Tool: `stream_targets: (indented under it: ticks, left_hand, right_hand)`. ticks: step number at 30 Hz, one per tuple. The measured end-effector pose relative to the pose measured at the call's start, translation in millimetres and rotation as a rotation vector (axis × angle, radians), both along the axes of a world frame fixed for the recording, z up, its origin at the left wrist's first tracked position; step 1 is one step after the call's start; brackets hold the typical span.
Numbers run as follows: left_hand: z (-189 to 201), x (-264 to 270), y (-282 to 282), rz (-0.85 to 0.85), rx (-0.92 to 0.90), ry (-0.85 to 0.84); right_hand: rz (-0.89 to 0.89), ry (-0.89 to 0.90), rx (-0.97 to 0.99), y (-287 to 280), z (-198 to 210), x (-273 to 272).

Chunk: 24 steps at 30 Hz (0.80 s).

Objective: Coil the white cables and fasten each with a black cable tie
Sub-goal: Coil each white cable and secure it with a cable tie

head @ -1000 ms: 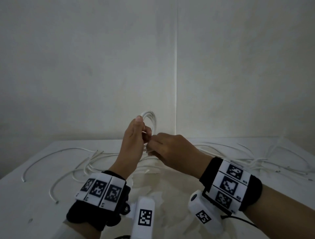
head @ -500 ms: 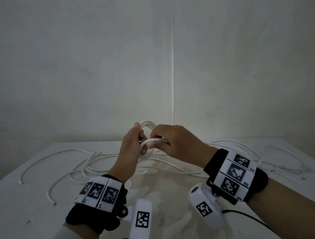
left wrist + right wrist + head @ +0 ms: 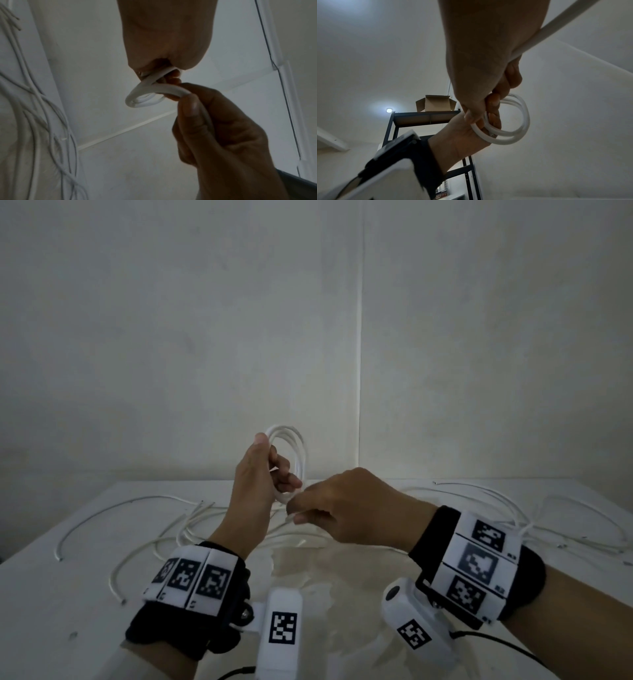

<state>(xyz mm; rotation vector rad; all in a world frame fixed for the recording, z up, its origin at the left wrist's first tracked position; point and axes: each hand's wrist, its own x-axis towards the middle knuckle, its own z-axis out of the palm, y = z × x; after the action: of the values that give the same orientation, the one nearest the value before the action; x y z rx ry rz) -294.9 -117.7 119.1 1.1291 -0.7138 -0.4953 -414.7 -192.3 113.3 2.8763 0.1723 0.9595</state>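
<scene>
A small coil of white cable (image 3: 295,453) is held upright above the table's middle. My left hand (image 3: 263,470) grips its near side, thumb on top and fingers curled through the loops. My right hand (image 3: 329,505) pinches the cable's free length just right of and below the coil. In the left wrist view the coil (image 3: 145,97) hangs under the left palm and the right hand (image 3: 205,115) holds the strand. In the right wrist view the coil (image 3: 513,129) shows several turns, and the free strand (image 3: 556,23) runs through the right fist. No black tie is visible.
Several loose white cables (image 3: 178,525) lie spread over the white table (image 3: 51,594) on the left, with more cables (image 3: 548,508) at the right. Walls stand close behind. A dark shelf with a cardboard box (image 3: 435,104) shows in the right wrist view.
The right hand has come down from the top of the coil to its lower right, laying another turn. The left hand has lifted the coil slightly.
</scene>
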Motion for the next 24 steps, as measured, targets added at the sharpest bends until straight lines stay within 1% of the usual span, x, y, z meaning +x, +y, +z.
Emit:
stream_targets:
  ticks: [2,4,5,7,9,12,14,17,18,20,22,24]
  left_hand:
    - [2,5,2,0.034,-0.025,0.034]
    - [5,9,5,0.046,-0.045,0.097]
    - [6,9,6,0.043,-0.055,0.125]
    - [7,9,7,0.036,-0.070,0.150]
    - [5,8,4,0.033,-0.079,0.138]
    - [-3,2,1,0.009,-0.051,0.021]
    - [-10,-4,0,-0.048,-0.017,-0.052]
    - [-15,-11,3,-0.132,0.076,-0.199]
    - [-15,-12,4,-0.151,0.093,-0.259]
    - [-14,-14,5,-0.192,0.122,-0.352]
    - [-11,-17,7,-0.221,0.160,-0.388]
    - [-9,-20,7,-0.245,0.188,-0.393]
  right_hand:
    - [-0.036,0.042,-0.014,-1,-1,-3]
    - [-0.104,0.152,0.050,-7,1,-9]
    - [-0.129,0.181,0.043,-12,0,-11]
    - [-0.166,0.189,0.016,-12,-1,-12]
    - [-0.147,0.137,-0.014,-4,-2,-11]
    - [-0.018,0.016,-0.015,1,-4,-5]
    - [0.046,-0.040,0.005,4,3,-2]
    - [0.058,-0.081,0.034,2,4,-1]
    - [0.044,-0.089,0.096,1,4,-2]
    - [0.001,-0.104,0.291,-2,7,-6]
    - [-0.020,-0.067,0.443,-5,9,-9]
    - [-0.045,-0.042,0.526,-8,10,-11]
